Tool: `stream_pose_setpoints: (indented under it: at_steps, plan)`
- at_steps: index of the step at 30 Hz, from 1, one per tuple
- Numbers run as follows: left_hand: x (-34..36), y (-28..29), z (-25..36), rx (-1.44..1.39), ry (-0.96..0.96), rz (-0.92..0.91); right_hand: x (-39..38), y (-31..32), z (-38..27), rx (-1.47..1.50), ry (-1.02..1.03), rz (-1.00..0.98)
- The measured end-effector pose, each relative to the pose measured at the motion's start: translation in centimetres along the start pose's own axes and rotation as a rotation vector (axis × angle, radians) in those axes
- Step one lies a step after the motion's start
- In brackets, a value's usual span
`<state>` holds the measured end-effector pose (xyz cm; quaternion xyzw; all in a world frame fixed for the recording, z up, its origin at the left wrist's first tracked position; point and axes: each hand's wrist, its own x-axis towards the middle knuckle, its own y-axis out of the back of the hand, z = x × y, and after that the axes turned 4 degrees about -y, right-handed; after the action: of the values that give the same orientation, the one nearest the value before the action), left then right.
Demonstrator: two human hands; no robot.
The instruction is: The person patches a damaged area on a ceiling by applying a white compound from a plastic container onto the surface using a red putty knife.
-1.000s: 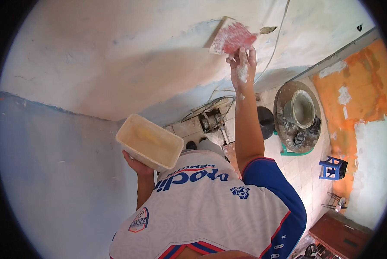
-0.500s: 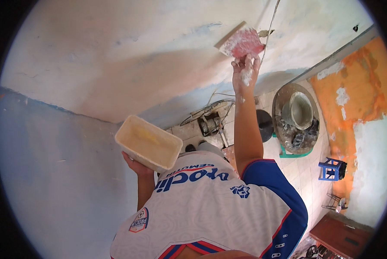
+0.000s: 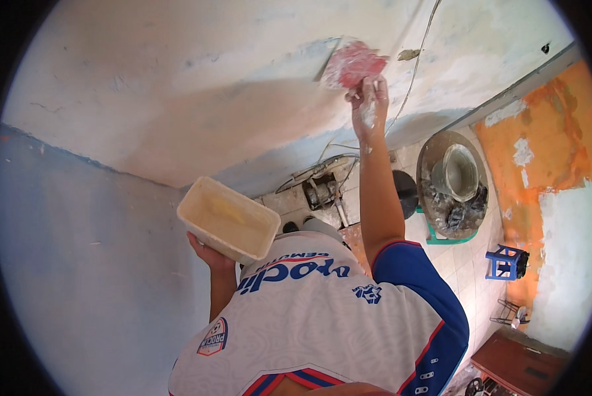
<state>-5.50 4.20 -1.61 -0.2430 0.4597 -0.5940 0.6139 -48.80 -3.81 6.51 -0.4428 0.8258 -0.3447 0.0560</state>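
Observation:
My right hand (image 3: 368, 105), smeared with white filler, is raised and grips a red scraper (image 3: 352, 63). Its blade lies flat against the pale plastered wall (image 3: 177, 86), at the end of a smooth fresh streak. My left hand (image 3: 207, 254) holds a cream rectangular plastic tub (image 3: 227, 221) from below, level with my chest. Pale filler coats the inside of the tub. My white and blue shirt (image 3: 322, 317) fills the lower middle of the view.
A thin wire (image 3: 418, 46) hangs down the wall beside the scraper. Below are a round basin (image 3: 434, 158) holding a bucket and debris, a small machine (image 3: 319, 191), a blue stool (image 3: 507, 261), an orange patched wall (image 3: 540, 132) and brown wooden furniture (image 3: 520, 360).
My right hand has slid the scraper a little along the wall, first right, then back left. The tub in my left hand has hardly moved.

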Motion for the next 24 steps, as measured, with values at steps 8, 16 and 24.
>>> stream_pose_setpoints:
  at_steps: [8, 16, 24]
  plan:
    - [0.2, 0.7, 0.1, 0.008, -0.004, -0.054, -0.3, 0.1, -0.4, -0.020, 0.047, 0.062]
    - [0.6, 0.6, -0.3, -0.036, -0.039, -0.041, -0.6, 0.6, -2.3, -0.181, 0.226, 0.031]
    - [-0.4, 0.9, -1.7, -0.022, -0.032, 0.029, 1.1, 1.6, -3.5, -0.407, 0.290, 0.230]
